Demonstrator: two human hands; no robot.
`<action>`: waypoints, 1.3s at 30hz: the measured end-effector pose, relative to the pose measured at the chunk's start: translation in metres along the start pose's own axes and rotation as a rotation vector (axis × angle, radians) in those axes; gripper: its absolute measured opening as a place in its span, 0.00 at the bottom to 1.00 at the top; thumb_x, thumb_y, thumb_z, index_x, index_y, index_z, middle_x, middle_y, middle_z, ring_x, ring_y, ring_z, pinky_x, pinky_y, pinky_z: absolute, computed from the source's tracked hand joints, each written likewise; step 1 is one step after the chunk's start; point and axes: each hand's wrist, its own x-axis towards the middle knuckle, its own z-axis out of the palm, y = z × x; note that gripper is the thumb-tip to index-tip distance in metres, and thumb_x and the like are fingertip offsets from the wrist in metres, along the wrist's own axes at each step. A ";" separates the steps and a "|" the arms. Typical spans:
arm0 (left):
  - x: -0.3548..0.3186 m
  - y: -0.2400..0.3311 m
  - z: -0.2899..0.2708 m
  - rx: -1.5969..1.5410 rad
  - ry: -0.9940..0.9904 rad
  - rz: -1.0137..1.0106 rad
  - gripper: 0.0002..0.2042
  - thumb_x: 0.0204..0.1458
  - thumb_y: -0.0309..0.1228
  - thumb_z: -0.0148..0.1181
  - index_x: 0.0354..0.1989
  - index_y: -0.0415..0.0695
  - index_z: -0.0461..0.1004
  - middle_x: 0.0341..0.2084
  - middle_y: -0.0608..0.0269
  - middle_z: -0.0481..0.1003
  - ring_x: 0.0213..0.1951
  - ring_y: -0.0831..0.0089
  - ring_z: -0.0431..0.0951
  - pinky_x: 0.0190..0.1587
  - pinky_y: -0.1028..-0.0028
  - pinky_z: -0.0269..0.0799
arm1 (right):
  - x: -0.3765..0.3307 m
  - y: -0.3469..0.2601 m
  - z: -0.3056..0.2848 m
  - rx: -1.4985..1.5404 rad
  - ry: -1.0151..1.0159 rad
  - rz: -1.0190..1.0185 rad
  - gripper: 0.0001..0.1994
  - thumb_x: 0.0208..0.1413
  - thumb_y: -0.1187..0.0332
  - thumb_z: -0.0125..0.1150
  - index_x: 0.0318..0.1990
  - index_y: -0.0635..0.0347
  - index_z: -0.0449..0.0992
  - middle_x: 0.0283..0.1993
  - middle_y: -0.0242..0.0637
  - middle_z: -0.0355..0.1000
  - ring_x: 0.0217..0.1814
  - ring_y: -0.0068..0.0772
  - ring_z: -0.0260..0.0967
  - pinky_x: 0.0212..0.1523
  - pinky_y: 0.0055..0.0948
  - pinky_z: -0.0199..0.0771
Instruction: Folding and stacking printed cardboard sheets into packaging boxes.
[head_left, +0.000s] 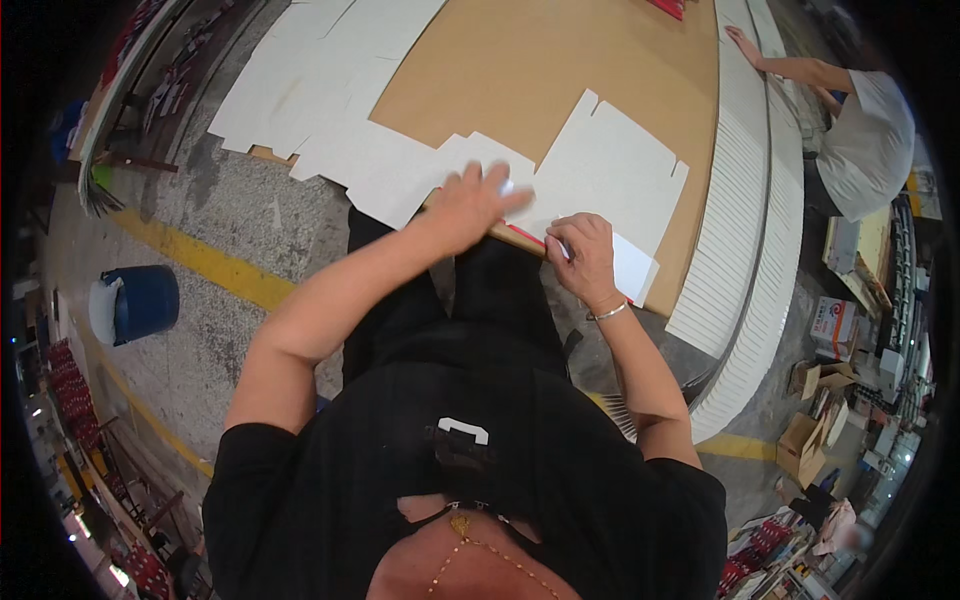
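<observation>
My left hand (470, 208) is over the near edge of the board, its fingers spread and slightly blurred, with nothing seen gripped. A small whitish patch shows at its fingertips, too smeared to name. Just to the right, my right hand (585, 255) has its fingers curled in; a bit of something pale shows between thumb and fingers, its kind hidden. Beneath that hand lies a smooth white sheet (632, 268) with a red edge. Both hands rest near a white die-cut cardboard blank (620, 150), which has slots and lies flat on the brown board (500, 70).
More white cardboard blanks (300, 90) spread to the left. Along the right runs a long row of stacked white card (735, 200); another person (865, 140) reaches onto it. A blue bin (145, 303) stands on the floor at left, cardboard boxes (800, 450) at right.
</observation>
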 end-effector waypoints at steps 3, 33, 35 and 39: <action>-0.023 0.019 -0.003 0.059 0.034 0.102 0.31 0.46 0.41 0.69 0.62 0.71 0.66 0.57 0.54 0.63 0.58 0.43 0.63 0.55 0.42 0.65 | -0.002 -0.015 -0.016 0.008 0.123 0.148 0.05 0.51 0.69 0.65 0.27 0.58 0.76 0.35 0.36 0.76 0.39 0.38 0.70 0.40 0.35 0.70; -0.041 0.021 -0.105 -0.100 -0.534 -0.261 0.28 0.38 0.45 0.74 0.44 0.38 0.74 0.45 0.50 0.76 0.51 0.54 0.75 0.55 0.57 0.69 | 0.039 -0.018 0.020 -0.578 -0.440 0.043 0.25 0.49 0.71 0.59 0.58 0.56 0.72 0.41 0.43 0.67 0.45 0.43 0.66 0.44 0.39 0.68; -0.064 -0.011 -0.063 0.196 -0.310 -0.404 0.41 0.36 0.46 0.76 0.58 0.38 0.66 0.56 0.46 0.68 0.60 0.55 0.68 0.62 0.57 0.61 | 0.072 -0.013 0.031 -0.432 -0.655 0.077 0.30 0.53 0.59 0.61 0.64 0.53 0.65 0.55 0.45 0.66 0.57 0.45 0.64 0.54 0.49 0.66; -0.081 -0.047 -0.021 0.210 -0.096 -0.252 0.53 0.37 0.46 0.75 0.70 0.37 0.50 0.69 0.48 0.53 0.70 0.56 0.53 0.70 0.60 0.49 | 0.046 -0.011 0.040 -0.390 -0.452 -0.033 0.34 0.60 0.47 0.54 0.71 0.46 0.56 0.76 0.37 0.49 0.78 0.46 0.41 0.70 0.67 0.39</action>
